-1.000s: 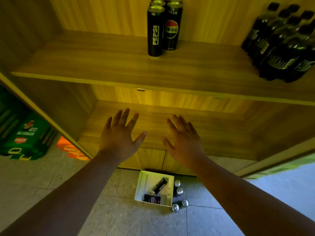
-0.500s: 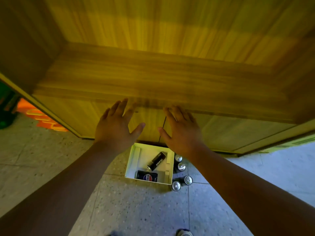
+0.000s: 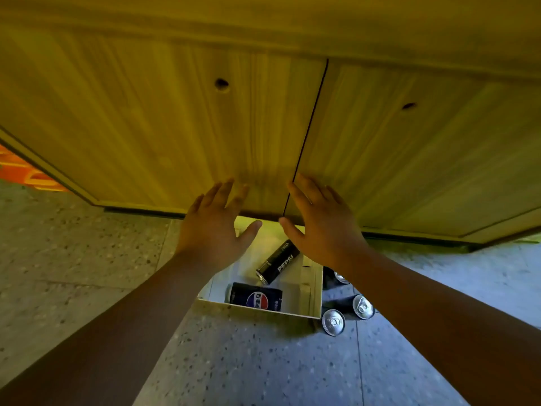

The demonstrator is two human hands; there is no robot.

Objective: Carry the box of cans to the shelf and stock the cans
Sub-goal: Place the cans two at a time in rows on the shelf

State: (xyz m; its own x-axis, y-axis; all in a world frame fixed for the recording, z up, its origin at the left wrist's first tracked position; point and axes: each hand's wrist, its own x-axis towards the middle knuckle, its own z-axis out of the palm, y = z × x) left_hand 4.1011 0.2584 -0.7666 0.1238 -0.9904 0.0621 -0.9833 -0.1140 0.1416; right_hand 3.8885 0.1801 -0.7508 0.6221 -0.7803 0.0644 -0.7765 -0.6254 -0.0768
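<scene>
**Cans lie loose in the open box on the floor**

Cans in the white box [image 3: 314, 291] number two, both on their sides. The one marked PEPSI [image 3: 278, 262] lies on a diagonal, its long axis running from the near left to the far right, its lower end toward the camera. The other, the can with the round logo [image 3: 254, 297], lies crosswise against the near wall of the box, its long axis left to right. The box sits on the speckled floor [image 3: 87, 259] just before the base of the wooden cabinet [image 3: 175, 112], whose two doors meet at a dark seam.

Three upright cans [image 3: 333, 322] stand on the floor just beside the right wall of the box (only their silver tops show clearly; one is partly hidden by the right forearm).

Both hands hover above the box, palms down. The left hand [image 3: 210, 230] and the right hand [image 3: 322, 227] have their fingers spread and slack, grasping nothing
</scene>
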